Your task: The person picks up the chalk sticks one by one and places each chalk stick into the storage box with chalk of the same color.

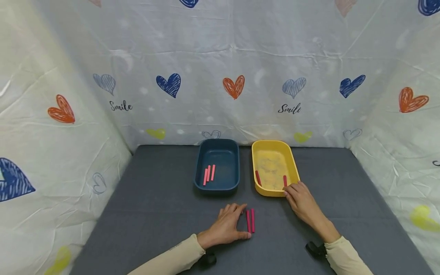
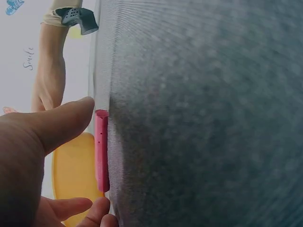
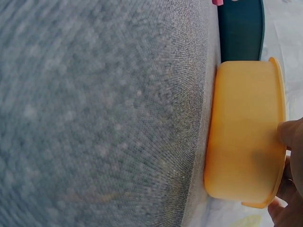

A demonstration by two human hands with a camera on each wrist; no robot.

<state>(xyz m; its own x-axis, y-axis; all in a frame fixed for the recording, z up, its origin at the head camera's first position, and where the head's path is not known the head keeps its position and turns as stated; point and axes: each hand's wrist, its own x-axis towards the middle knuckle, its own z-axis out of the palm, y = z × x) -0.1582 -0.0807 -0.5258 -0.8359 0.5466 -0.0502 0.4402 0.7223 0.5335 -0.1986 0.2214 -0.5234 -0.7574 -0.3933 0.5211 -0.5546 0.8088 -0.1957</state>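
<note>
Two dark pink chalk sticks (image 1: 250,220) lie side by side on the grey cloth. My left hand (image 1: 227,225) is just left of them, its thumb and fingers spread apart. In the left wrist view, one chalk stick (image 2: 102,151) shows between the thumb (image 2: 71,120) and the fingertips at its two ends. My right hand (image 1: 304,202) is at the near right corner of the yellow container (image 1: 271,194), with its thumb at the rim. A red chalk stick (image 1: 285,180) shows inside beside its fingertips; I cannot tell whether they pinch it or the rim.
Left of the yellow container stands a dark blue container (image 1: 216,190) with several lighter pink chalk sticks (image 1: 208,173). Another red chalk stick (image 1: 258,178) lies along the yellow container's left side. A white curtain (image 1: 206,57) printed with hearts encloses the back and sides of the table.
</note>
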